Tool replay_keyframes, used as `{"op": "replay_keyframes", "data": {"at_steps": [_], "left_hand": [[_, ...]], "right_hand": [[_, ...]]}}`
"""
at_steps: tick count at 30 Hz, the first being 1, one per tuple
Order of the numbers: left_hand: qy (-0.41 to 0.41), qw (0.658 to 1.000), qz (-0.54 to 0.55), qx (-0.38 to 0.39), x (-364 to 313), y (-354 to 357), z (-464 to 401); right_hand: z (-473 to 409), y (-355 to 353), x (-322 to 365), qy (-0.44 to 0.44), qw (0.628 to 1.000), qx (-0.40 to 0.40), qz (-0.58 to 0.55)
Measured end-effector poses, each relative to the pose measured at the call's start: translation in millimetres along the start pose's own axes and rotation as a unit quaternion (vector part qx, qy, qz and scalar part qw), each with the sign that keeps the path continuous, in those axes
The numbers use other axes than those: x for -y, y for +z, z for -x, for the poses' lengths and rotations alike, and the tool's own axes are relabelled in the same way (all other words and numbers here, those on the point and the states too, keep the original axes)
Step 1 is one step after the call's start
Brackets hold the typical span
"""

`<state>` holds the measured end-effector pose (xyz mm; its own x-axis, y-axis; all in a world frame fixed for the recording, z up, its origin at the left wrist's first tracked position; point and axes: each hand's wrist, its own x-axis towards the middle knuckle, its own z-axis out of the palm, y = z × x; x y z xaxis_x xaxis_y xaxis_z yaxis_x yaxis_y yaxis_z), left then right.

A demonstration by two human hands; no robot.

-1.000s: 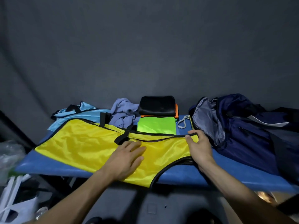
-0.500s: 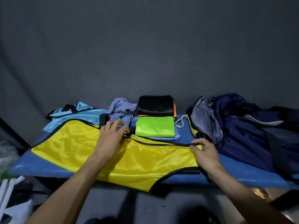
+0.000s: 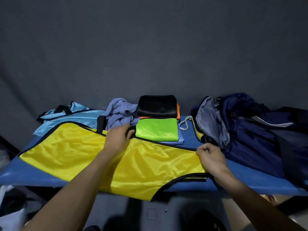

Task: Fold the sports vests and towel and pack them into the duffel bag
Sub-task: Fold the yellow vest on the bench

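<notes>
The blue tabletop (image 3: pixel 250 179) spans the view against a dark grey backdrop; on its right end sits the navy duffel bag (image 3: pixel 253 135), slumped, its mouth gaping toward the middle with the grey lining showing; a yellow vest (image 3: pixel 70 150) with black trim lies spread flat across the front of the tabletop, its near edge hanging over the rim; behind its left end a light blue vest (image 3: pixel 71 115) lies loosely spread; next to that, toward the middle, a lilac towel (image 3: pixel 120 112) sits crumpled in a heap; right of the towel a black folded piece (image 3: pixel 157 105) rests on an orange one (image 3: pixel 178 113), and just in front of these a green folded vest (image 3: pixel 156 131) lies on a thin blue layer; a pale cord loop (image 3: pixel 185 125) lies between the green vest and the bag.

The left hand (image 3: pixel 119 138) rests on the yellow vest's far black-trimmed edge, just beside the green vest, its fingers curled round the trim; the right hand (image 3: pixel 210 157) pinches the yellow vest's right corner by the black trim, fingers bent tight, knuckles up, close beside the bag's open mouth; the fabric between the two hands lies in shallow wrinkles.
</notes>
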<state>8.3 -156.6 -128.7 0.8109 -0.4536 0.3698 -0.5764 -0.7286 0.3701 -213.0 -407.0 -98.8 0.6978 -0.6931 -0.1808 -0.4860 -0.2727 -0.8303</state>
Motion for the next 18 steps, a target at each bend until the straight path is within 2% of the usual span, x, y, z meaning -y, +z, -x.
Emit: {"op": "replay_keyframes", "data": {"at_steps": [6, 13, 15, 18], "left_hand": [[-0.014, 0.999, 0.001, -0.036, -2, -1, 4], [0.056, 0.997, -0.023, -0.058, 12, -33, 21], [-0.005, 0.995, -0.017, -0.095, 20, -44, 23], [-0.163, 0.979, 0.044, -0.117, 38, -51, 22]], "right_hand": [[0, 3, 4, -0.010, 0.999, -0.009, 0.040], [4, 3, 7, -0.018, 0.998, -0.007, 0.053], [6, 3, 7, -0.024, 0.998, -0.009, 0.055], [8, 3, 9, -0.029, 0.998, -0.008, 0.054]]}}
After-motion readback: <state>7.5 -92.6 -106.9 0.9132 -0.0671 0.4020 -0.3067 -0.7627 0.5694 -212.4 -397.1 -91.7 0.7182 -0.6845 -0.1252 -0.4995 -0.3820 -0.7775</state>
